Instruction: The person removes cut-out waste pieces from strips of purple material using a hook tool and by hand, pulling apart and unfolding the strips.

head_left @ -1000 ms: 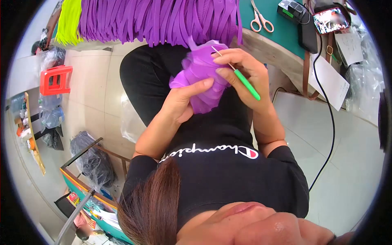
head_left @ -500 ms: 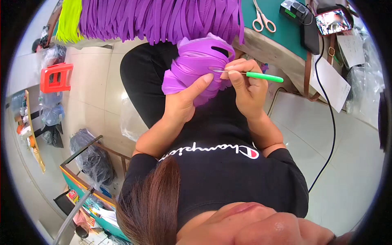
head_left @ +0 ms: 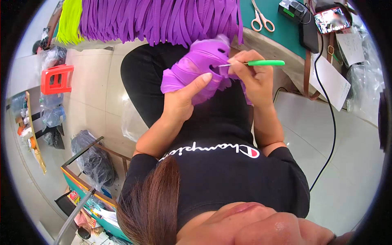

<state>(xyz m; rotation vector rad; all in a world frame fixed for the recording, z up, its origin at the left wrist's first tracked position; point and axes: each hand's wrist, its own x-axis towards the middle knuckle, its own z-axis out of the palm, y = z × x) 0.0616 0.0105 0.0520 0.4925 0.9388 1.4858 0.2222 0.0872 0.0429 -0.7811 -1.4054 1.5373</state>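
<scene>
A bunched purple, rubbery-looking piece (head_left: 192, 61) with dark slots rests above my lap. My left hand (head_left: 179, 98) is closed on its near left side, the thumb pressed on top and the other fingers hidden underneath. At its right side, my right hand (head_left: 255, 75) pinches a thin metal pick with a green handle (head_left: 266, 63). The pick's tip lies at one of the dark slots; how far in it reaches, I cannot tell. Some purple material also shows below the right fingers.
Many purple strips (head_left: 159, 18) hang over the table edge, beside lime-green strips (head_left: 70, 22). Scissors (head_left: 261, 20) lie on the green table mat (head_left: 249, 36), near a phone (head_left: 332, 20). A black cable (head_left: 334, 122) runs down the right. A red stool (head_left: 57, 79) stands left.
My right hand has shifted right and slightly up with the green-handled pick. The purple piece has turned and stretched a little, and another dark slot now shows at the tip.
</scene>
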